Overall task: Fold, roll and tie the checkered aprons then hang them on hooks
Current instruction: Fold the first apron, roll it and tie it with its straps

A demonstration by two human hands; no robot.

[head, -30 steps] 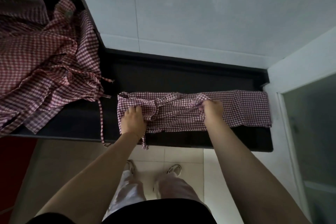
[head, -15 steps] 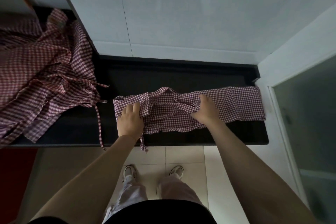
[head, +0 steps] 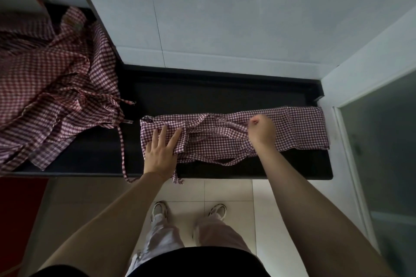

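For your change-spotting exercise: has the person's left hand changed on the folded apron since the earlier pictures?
Yes. The left hand, curled before, now presses flat on the folded apron, at the same left end of the black counter.

My right hand (head: 262, 131) is motion-blurred and its fingers curl out of sight, so I cannot confirm whether its grip has cloth. My left hand (head: 161, 149) covers part of the folded apron (head: 299, 128). The apron pile (head: 45, 87) runs off the left edge. A strap (head: 122, 153) hangs over the counter (head: 225, 96) front, its end too small to read.
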